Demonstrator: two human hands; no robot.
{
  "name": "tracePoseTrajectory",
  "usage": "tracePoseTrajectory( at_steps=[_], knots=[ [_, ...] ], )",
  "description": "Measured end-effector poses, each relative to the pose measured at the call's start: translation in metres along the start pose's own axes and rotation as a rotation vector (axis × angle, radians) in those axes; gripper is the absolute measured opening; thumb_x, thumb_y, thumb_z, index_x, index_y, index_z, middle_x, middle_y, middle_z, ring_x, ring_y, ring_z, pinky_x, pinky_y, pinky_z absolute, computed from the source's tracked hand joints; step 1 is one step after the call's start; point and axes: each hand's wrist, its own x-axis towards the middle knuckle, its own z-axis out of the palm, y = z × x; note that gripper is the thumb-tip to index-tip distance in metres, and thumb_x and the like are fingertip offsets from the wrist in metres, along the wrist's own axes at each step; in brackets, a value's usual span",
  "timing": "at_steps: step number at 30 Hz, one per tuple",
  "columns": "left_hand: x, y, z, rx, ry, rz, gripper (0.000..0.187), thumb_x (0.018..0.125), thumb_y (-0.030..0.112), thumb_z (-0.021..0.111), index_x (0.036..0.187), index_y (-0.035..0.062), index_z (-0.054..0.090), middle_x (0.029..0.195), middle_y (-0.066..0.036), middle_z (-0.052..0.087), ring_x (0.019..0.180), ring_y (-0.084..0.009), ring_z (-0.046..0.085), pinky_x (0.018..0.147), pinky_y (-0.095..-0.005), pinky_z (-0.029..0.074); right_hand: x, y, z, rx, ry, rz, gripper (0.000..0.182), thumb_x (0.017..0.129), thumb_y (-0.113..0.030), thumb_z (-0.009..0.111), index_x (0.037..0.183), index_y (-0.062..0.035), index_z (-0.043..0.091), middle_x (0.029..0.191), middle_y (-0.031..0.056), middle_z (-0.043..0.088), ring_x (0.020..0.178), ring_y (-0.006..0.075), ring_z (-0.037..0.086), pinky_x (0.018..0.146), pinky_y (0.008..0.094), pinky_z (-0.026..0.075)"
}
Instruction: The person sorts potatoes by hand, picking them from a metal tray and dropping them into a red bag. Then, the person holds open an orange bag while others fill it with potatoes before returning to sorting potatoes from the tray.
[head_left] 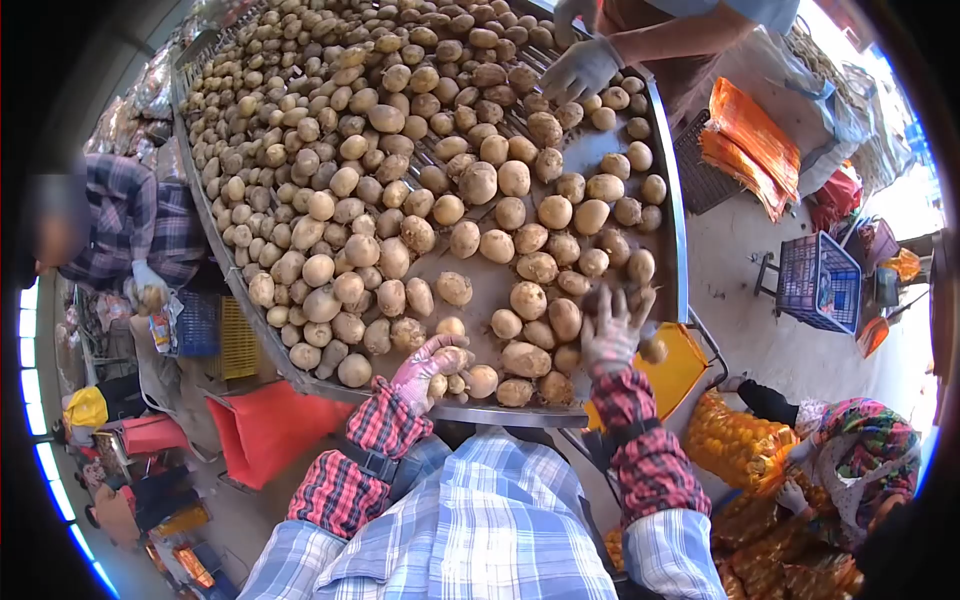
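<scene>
Many potatoes [478, 182] of mixed sizes cover a metal sorting table [440, 414] in front of me. My left hand [425, 378], in a pinkish glove, is at the table's near edge with its fingers curled round a potato [456, 360]. Smaller potatoes lie just under that hand. My right hand [612, 335], gloved and dirty, reaches over the near right corner, fingers spread, beside several potatoes. One potato [654, 350] is just right of it, by the opening above a yellow chute [665, 375].
Across the table, a person's gloved hand [580, 70] touches potatoes. A red sack [275, 432] hangs at left, near another person [140, 220]. At right are orange sacks [750, 140], a blue crate [820, 282], a filled net bag [738, 440] and a person in a flowered headscarf [865, 440].
</scene>
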Motion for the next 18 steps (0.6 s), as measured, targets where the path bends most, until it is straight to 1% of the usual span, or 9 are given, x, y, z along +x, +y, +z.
tracePoseTrajectory(
  at_steps=[1, 3, 5, 6, 9, 12, 13, 15, 18],
  knots=[
    [-0.001, -0.001, -0.001, 0.017, 0.015, 0.008, 0.035, 0.095, 0.016, 0.062, 0.127, 0.0051, 0.051, 0.11, -0.017, 0.064, 0.078, -0.024, 0.069, 0.059, -0.038, 0.06, -0.016, -0.004, -0.003, 0.13, -0.016, -0.017, 0.067, 0.085, -0.036, 0.065, 0.146, -0.0156, 0.046, 0.148, 0.0112, 0.046, 0.147, 0.0445, 0.024, 0.12, 0.0599, 0.02],
    [0.0, -0.003, -0.004, 0.011, 0.029, 0.01, 0.036, 0.096, 0.017, 0.062, 0.128, 0.0048, 0.05, 0.111, -0.017, 0.063, 0.076, -0.024, 0.069, 0.057, -0.037, 0.059, -0.03, -0.019, -0.042, 0.197, -0.043, 0.061, 0.06, 0.084, -0.03, 0.068, 0.14, -0.0163, 0.053, 0.144, 0.0134, 0.049, 0.145, 0.0404, 0.03, 0.12, 0.0571, 0.023],
    [0.0, -0.004, -0.004, 0.009, 0.055, 0.003, 0.036, 0.097, 0.018, 0.061, 0.129, 0.005, 0.049, 0.111, -0.016, 0.064, 0.077, -0.0239, 0.069, 0.057, -0.0364, 0.059, -0.006, -0.012, -0.042, 0.262, 0.135, 0.016, 0.06, 0.081, -0.034, 0.069, 0.137, -0.0179, 0.055, 0.148, 0.0114, 0.045, 0.147, 0.0469, 0.022, 0.116, 0.0562, 0.029],
    [0.002, -0.008, -0.006, 0.001, 0.045, 0.013, 0.037, 0.098, 0.019, 0.06, 0.13, 0.0052, 0.048, 0.112, -0.016, 0.063, 0.078, -0.0241, 0.069, 0.056, -0.0358, 0.058, 0.018, -0.013, -0.038, 0.406, 0.185, -0.029, 0.061, 0.083, -0.038, 0.069, 0.139, -0.0189, 0.055, 0.149, 0.0102, 0.045, 0.146, 0.0443, 0.025, 0.117, 0.0569, 0.027],
    [0.002, -0.014, -0.005, -0.016, 0.029, 0.014, 0.037, 0.098, 0.019, 0.06, 0.13, 0.0053, 0.048, 0.112, -0.016, 0.063, 0.078, -0.0246, 0.069, 0.055, -0.0359, 0.058, 0.06, -0.045, -0.042, 0.147, -0.039, -0.002, 0.079, 0.086, -0.047, 0.067, 0.154, -0.0212, 0.035, 0.143, 0.0102, 0.054, 0.138, 0.0409, 0.04, 0.118, 0.0525, 0.027],
    [0.001, -0.011, -0.003, -0.02, 0.044, -0.002, 0.038, 0.098, 0.019, 0.061, 0.132, 0.0067, 0.047, 0.114, -0.016, 0.062, 0.076, -0.0229, 0.068, 0.055, -0.0355, 0.058, 0.054, -0.053, -0.036, 0.296, -0.181, -0.042, 0.089, 0.084, -0.049, 0.069, 0.157, -0.0229, 0.025, 0.137, 0.0126, 0.058, 0.131, 0.0424, 0.047, 0.113, 0.0473, 0.036],
    [-0.001, -0.01, -0.002, -0.028, 0.065, -0.017, 0.04, 0.098, 0.019, 0.061, 0.133, 0.0075, 0.047, 0.116, -0.016, 0.061, 0.074, -0.0209, 0.067, 0.055, -0.0348, 0.058, 0.042, -0.055, -0.04, 0.241, -0.324, 0.129, 0.079, 0.083, -0.047, 0.07, 0.15, -0.0219, 0.038, 0.13, 0.0165, 0.062, 0.124, 0.0409, 0.053, 0.105, 0.0454, 0.045],
    [-0.005, -0.008, -0.001, -0.051, 0.101, -0.012, 0.038, 0.097, 0.018, 0.062, 0.132, 0.009, 0.049, 0.113, -0.015, 0.063, 0.072, -0.0216, 0.067, 0.055, -0.0354, 0.058, 0.029, -0.039, -0.034, 0.206, -0.352, 0.114, 0.063, 0.082, -0.043, 0.072, 0.138, -0.02, 0.052, 0.125, 0.0165, 0.062, 0.12, 0.0389, 0.056, 0.097, 0.0476, 0.05],
    [-0.011, -0.011, -0.006, -0.153, 0.069, -0.052, 0.034, 0.097, 0.016, 0.062, 0.13, 0.012, 0.053, 0.119, -0.014, 0.064, 0.083, -0.0246, 0.071, 0.061, -0.041, 0.063, 0.009, -0.009, -0.006, 0.434, -0.17, 0.125, 0.053, 0.079, -0.036, 0.075, 0.126, -0.0169, 0.059, 0.117, 0.0182, 0.062, 0.115, 0.039, 0.059, 0.096, 0.0473, 0.05]
  ],
)
